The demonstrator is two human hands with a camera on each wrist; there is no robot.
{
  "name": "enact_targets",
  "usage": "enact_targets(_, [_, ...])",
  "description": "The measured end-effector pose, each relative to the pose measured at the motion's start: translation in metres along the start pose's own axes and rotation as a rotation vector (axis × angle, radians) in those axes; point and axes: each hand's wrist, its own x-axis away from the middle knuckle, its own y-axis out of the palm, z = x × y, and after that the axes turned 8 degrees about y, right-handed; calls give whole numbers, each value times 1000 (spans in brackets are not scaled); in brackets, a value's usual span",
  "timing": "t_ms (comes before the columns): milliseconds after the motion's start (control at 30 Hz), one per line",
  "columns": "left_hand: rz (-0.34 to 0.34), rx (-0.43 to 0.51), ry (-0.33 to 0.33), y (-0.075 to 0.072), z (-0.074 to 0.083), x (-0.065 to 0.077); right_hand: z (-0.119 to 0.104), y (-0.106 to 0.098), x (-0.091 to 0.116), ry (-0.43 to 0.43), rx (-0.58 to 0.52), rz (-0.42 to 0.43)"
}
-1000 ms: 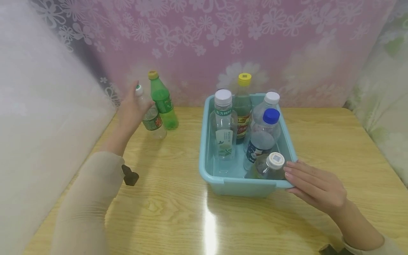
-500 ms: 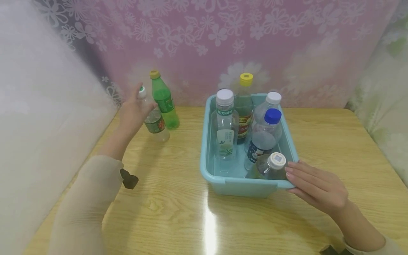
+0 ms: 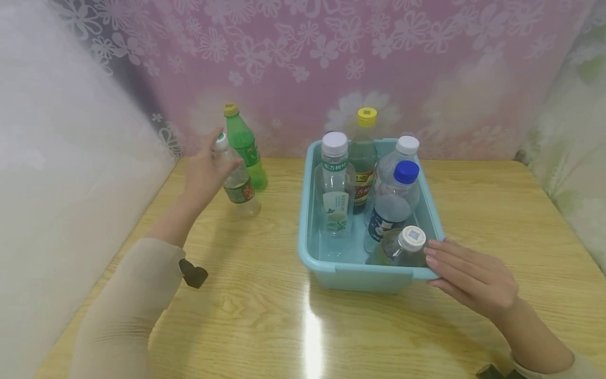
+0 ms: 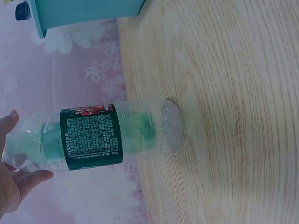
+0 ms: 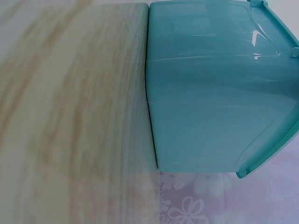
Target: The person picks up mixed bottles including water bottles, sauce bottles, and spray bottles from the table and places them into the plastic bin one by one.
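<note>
My left hand (image 3: 205,171) grips a clear plastic bottle (image 3: 240,192) by its upper part; the bottle has a dark green label and a white and green cap. It tilts slightly, its base close over the table. In the left wrist view the thumb and a finger lie on either side of the bottle (image 4: 91,140). Right behind it stands a green soda bottle (image 3: 245,145) with a yellow cap. My right hand (image 3: 473,276) holds the front right corner of a light blue plastic bin (image 3: 360,281), fingers over the rim and thumb below. That hand is hidden in the right wrist view.
Several bottles stand in the bin: a tea bottle (image 3: 336,208) at left, a yellow-capped sauce bottle (image 3: 362,158) at the back, a blue-capped bottle (image 3: 393,205) at right. A white-capped bottle (image 3: 411,239) leans by the front corner. A floral curtain (image 3: 293,79) borders the wooden table (image 3: 246,305).
My left hand has carried the clear bottle a little right and towards me, away from the green soda bottle. The right hand stays on the bin's corner.
</note>
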Motion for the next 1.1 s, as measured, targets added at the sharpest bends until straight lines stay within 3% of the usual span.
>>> enact_targets(467, [-17,21,90,9,15,6,-1,1,0,2,-4,5])
enact_targets(833, [-85,75,154,15,34,15,0,0,1,15,6,3])
enact_targets(1100, [-144,140,219,11,44,21,-2,2,-1,5,-12,17])
